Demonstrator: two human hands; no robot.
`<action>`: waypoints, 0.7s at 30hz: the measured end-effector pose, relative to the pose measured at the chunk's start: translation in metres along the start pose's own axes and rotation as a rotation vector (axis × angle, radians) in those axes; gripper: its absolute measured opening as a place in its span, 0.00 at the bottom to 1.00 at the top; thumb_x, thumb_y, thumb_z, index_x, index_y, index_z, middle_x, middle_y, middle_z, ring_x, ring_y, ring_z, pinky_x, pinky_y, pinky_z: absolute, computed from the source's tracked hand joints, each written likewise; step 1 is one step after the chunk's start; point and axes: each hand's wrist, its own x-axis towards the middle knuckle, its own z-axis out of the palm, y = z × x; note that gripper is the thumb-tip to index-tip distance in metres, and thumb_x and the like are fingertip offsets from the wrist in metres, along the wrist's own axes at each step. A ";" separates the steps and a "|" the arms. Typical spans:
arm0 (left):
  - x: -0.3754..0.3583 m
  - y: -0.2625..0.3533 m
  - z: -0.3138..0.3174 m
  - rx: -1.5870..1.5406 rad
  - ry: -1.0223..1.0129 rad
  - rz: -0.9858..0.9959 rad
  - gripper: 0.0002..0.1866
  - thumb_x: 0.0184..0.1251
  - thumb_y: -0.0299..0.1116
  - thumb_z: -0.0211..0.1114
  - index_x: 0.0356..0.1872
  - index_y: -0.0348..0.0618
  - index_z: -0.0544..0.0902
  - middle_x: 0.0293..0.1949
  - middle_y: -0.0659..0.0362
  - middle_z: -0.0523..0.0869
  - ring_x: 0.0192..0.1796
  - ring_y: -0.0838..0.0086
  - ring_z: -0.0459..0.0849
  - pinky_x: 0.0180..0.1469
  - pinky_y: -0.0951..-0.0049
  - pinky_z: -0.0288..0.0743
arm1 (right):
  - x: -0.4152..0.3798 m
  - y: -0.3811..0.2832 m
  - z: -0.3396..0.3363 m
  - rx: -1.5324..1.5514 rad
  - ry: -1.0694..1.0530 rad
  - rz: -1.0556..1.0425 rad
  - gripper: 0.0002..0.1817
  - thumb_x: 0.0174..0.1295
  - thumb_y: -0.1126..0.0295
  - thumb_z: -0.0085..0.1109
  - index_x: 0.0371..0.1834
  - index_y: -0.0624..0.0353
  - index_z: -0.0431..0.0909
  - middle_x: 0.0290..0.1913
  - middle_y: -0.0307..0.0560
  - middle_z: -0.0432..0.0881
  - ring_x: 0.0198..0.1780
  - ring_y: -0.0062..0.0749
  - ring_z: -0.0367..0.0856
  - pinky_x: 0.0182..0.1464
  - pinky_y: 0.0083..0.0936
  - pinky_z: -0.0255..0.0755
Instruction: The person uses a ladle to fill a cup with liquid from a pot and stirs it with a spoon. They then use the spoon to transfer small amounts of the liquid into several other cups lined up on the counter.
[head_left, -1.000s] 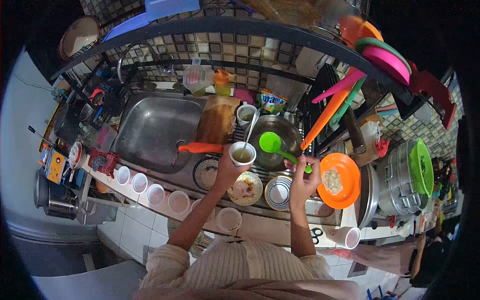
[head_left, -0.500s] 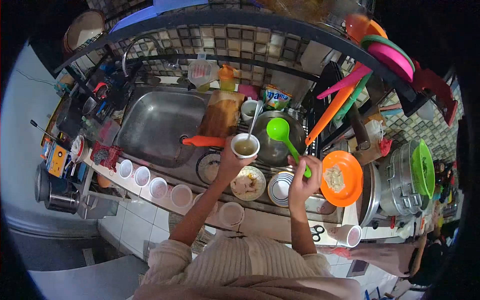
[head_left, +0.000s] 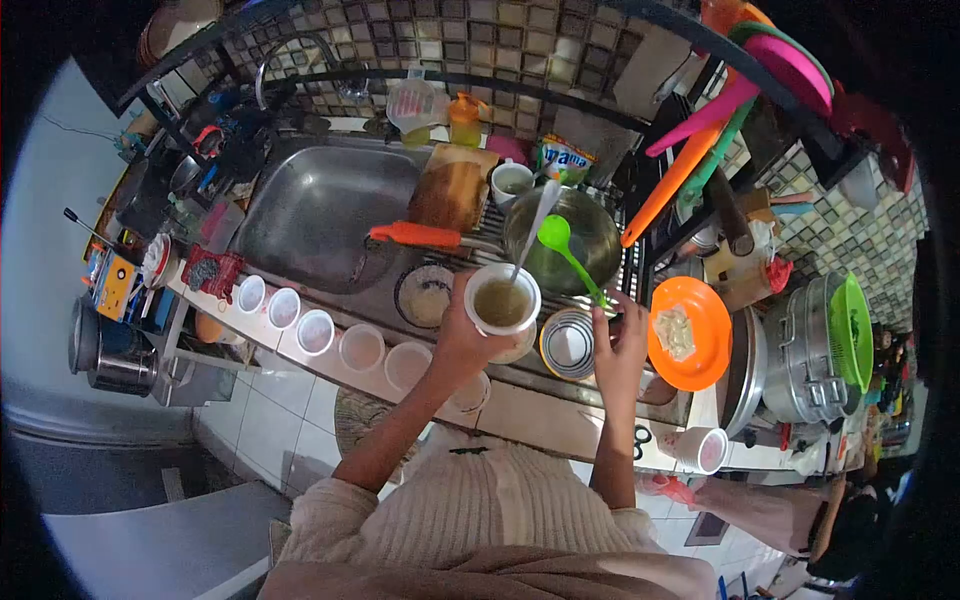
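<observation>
My left hand (head_left: pixel 465 340) is wrapped round a white cup (head_left: pixel 534 300) of cloudy greenish liquid, with a metal spoon (head_left: pixel 545 208) standing in it. At the handle end of a bright green ladle (head_left: pixel 572 262) are the fingertips of my right hand (head_left: pixel 622 335), pinched lightly on it. The ladle's bowl lies over the metal pot (head_left: pixel 525 255) on the rack. Below the pot stands a striped bowl (head_left: pixel 568 343). The cup and my left hand hide most of a patterned plate. Pale food sits in a dark-rimmed bowl (head_left: pixel 425 297) to the left.
Several plastic cups (head_left: pixel 315 332) line the counter's front edge. An orange plate (head_left: pixel 705 365) with pale pieces is right of my right hand. Stacked cups (head_left: pixel 700 450) and scissors (head_left: pixel 641 440) lie near the edge. A sink (head_left: pixel 330 200), cutting board (head_left: pixel 455 190) and orange-handled utensil (head_left: pixel 415 235) are left.
The cup has come closer to my body. The green ladle has dropped towards the pot, and my right hand now touches only its handle end. The head view has shifted slightly.
</observation>
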 end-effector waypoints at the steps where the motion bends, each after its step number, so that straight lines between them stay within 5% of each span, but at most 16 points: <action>1: -0.009 0.005 0.004 -0.002 -0.001 -0.008 0.34 0.38 0.25 0.73 0.50 0.42 0.64 0.45 0.57 0.74 0.49 0.72 0.73 0.53 0.70 0.66 | -0.001 -0.007 -0.007 0.236 -0.145 0.060 0.19 0.57 0.70 0.56 0.52 0.61 0.70 0.38 0.45 0.71 0.33 0.22 0.70 0.35 0.16 0.65; 2: -0.019 0.009 0.009 0.019 -0.022 -0.002 0.35 0.38 0.25 0.73 0.50 0.42 0.64 0.46 0.57 0.73 0.50 0.72 0.72 0.53 0.70 0.65 | -0.001 -0.004 -0.004 0.490 -0.193 0.057 0.16 0.58 0.70 0.55 0.50 0.61 0.72 0.35 0.36 0.71 0.29 0.12 0.66 0.30 0.09 0.60; 7: -0.065 0.017 0.029 -0.037 -0.186 -0.109 0.39 0.36 0.24 0.73 0.53 0.42 0.61 0.49 0.57 0.70 0.53 0.72 0.70 0.55 0.69 0.63 | 0.001 -0.023 -0.019 0.977 -0.446 0.159 0.16 0.60 0.71 0.53 0.51 0.63 0.69 0.46 0.34 0.70 0.40 0.13 0.67 0.44 0.11 0.62; 10: -0.083 0.008 0.039 0.000 -0.249 -0.122 0.38 0.37 0.27 0.74 0.52 0.41 0.61 0.47 0.55 0.72 0.52 0.70 0.72 0.53 0.69 0.65 | -0.004 -0.028 -0.028 0.861 -0.488 0.113 0.11 0.60 0.71 0.54 0.43 0.64 0.73 0.43 0.35 0.75 0.37 0.12 0.68 0.40 0.11 0.63; 16: -0.114 -0.031 0.055 -0.030 -0.314 -0.104 0.38 0.37 0.31 0.77 0.51 0.42 0.63 0.47 0.54 0.75 0.51 0.69 0.75 0.51 0.69 0.68 | -0.038 -0.024 -0.050 0.322 -0.514 -0.182 0.07 0.56 0.70 0.58 0.30 0.63 0.75 0.20 0.41 0.75 0.19 0.20 0.73 0.22 0.17 0.65; 21: -0.121 -0.056 0.057 -0.118 -0.365 -0.137 0.36 0.38 0.30 0.76 0.50 0.42 0.64 0.46 0.55 0.75 0.51 0.69 0.75 0.53 0.68 0.67 | -0.046 -0.011 -0.052 0.390 -0.593 -0.092 0.07 0.56 0.71 0.57 0.29 0.65 0.76 0.21 0.42 0.77 0.17 0.21 0.75 0.20 0.18 0.68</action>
